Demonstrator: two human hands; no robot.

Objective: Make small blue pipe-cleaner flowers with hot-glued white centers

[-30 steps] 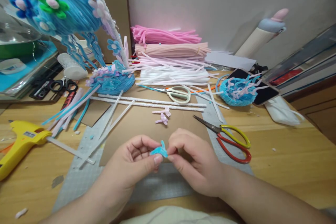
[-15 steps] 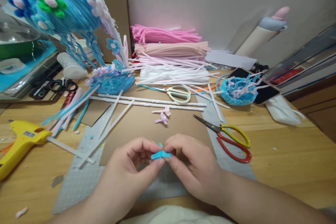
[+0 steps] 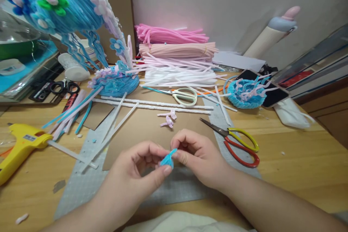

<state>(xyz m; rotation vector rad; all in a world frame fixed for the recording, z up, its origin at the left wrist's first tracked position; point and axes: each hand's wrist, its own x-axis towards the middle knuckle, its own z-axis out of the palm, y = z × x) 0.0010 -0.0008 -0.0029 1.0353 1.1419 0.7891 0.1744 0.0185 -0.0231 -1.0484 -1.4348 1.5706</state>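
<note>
A small blue pipe-cleaner piece (image 3: 166, 159) is pinched between both my hands over a brown card sheet (image 3: 146, 127). My left hand (image 3: 136, 175) grips it from below with thumb and forefinger. My right hand (image 3: 195, 157) is closed on its upper end. Two small pale pink twisted bits (image 3: 168, 119) lie just beyond my fingers.
Red-and-yellow scissors (image 3: 239, 144) lie to the right, cream scissors (image 3: 182, 95) farther back. A yellow glue gun (image 3: 19, 148) rests at the left. Stacks of pink and white pipe cleaners (image 3: 176, 58), a tall blue flower figure (image 3: 67, 11) and a blue woven dish (image 3: 244, 94) stand behind.
Both hands have shifted slightly and turned the blue piece; it now stands more upright between the fingertips than half a second ago.
</note>
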